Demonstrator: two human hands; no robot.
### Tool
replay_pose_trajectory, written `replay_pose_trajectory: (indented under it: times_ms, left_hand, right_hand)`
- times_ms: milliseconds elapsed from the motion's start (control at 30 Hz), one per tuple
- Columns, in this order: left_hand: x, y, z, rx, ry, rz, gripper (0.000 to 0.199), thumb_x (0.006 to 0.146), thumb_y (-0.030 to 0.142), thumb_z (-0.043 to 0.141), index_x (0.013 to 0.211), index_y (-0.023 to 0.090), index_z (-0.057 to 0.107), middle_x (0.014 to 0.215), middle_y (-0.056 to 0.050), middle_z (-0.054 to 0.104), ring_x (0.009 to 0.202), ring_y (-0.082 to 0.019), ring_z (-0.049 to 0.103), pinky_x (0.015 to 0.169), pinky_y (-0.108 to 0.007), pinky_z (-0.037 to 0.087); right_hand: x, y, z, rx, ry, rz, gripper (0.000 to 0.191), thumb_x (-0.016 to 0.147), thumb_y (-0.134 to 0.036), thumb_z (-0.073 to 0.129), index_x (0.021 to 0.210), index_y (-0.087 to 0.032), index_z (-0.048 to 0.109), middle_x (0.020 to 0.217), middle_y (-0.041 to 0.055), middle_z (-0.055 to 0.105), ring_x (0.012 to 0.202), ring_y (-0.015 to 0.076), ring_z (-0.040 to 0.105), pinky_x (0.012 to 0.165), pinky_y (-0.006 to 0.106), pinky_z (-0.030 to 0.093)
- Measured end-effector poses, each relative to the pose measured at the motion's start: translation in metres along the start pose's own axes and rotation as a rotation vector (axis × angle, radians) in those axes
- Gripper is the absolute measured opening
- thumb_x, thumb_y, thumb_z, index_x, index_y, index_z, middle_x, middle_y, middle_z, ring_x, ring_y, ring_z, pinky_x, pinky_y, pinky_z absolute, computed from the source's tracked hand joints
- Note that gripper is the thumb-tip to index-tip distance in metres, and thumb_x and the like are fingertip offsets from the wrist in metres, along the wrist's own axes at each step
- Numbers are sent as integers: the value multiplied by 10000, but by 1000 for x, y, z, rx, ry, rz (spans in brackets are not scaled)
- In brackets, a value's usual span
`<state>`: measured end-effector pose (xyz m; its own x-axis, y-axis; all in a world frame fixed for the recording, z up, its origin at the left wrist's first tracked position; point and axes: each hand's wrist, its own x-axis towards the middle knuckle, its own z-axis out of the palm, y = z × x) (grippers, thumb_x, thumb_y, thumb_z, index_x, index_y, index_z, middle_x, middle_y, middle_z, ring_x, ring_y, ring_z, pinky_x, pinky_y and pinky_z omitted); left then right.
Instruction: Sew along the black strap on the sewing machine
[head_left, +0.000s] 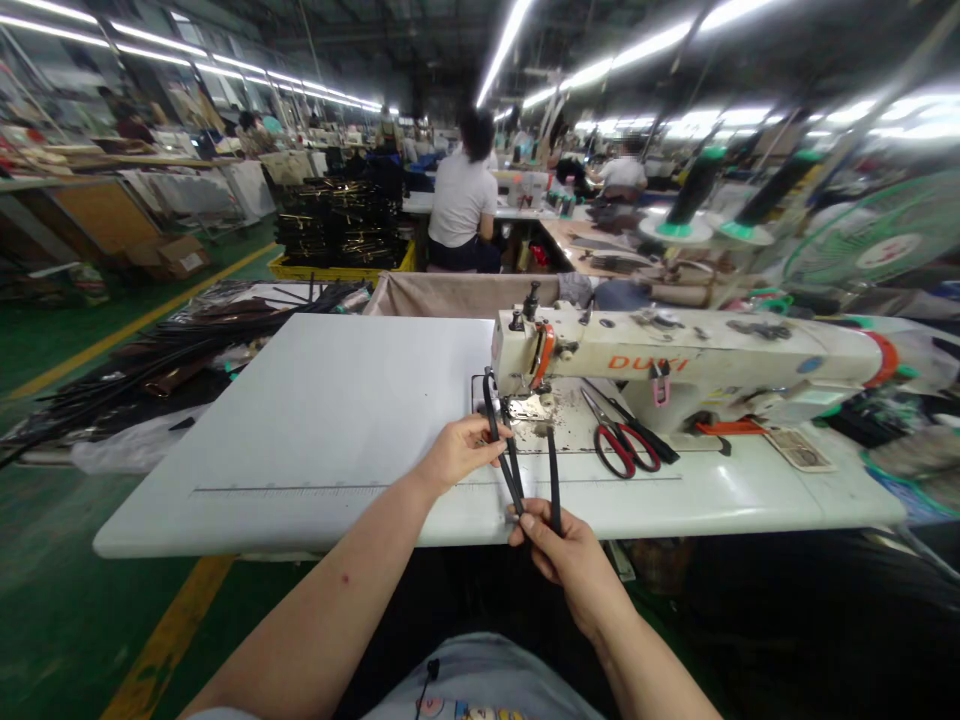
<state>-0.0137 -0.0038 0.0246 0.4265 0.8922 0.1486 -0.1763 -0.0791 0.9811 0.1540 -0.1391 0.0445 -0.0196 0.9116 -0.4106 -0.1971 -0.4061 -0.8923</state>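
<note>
A narrow black strap (pixel 512 472) runs between my hands in front of the sewing machine (pixel 705 345). My left hand (pixel 466 450) pinches it close to the needle area, where its upper end rises beside the presser foot. Lower down, at the table's front edge, my right hand (pixel 559 545) is closed on the strap. Another black length (pixel 554 475) stands up from the right hand; whether it belongs to the same strap I cannot tell. Red-handled scissors (pixel 626 445) lie on the machine bed to the right of both hands.
The white sewing table (pixel 337 410) stretches left, with a printed ruler line near its front. Black strips (pixel 172 350) are heaped beyond its left edge. Behind stands a fabric-lined bin (pixel 465 293), and a person (pixel 463 200) sits farther back. A green fan (pixel 885 240) is at right.
</note>
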Motion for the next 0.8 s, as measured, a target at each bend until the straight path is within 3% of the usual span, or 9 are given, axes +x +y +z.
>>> replay_pose_trajectory:
  times_ms: [233, 500, 800]
  left_hand:
    - [-2, 0, -3, -93, -81, -68, 369, 758, 354, 841, 1019, 116, 735, 989, -83, 647, 816, -151, 621, 670, -249, 569]
    - [-2, 0, -3, -80, -110, -75, 354, 770, 362, 834, 1000, 117, 723, 994, -80, 650, 768, -131, 612, 671, -244, 551]
    - [-4, 2, -5, -31, -134, -66, 297, 813, 303, 763, 1043, 118, 724, 1023, -87, 659, 709, -126, 622, 684, -271, 558]
  right_hand:
    - [16, 3, 0, 33, -22, 16, 484, 734, -461, 771, 1063, -115, 692, 757, 60, 691, 426, 22, 285, 444, 225, 73]
    - [23, 2, 4, 37, -1, 20, 412, 724, -402, 769, 1015, -126, 674, 916, 114, 748, 430, 36, 415, 434, 207, 120]
    - [25, -1, 12, 29, 8, -35, 415, 745, -504, 764, 865, -133, 621, 779, 72, 728, 390, 24, 379, 423, 201, 117]
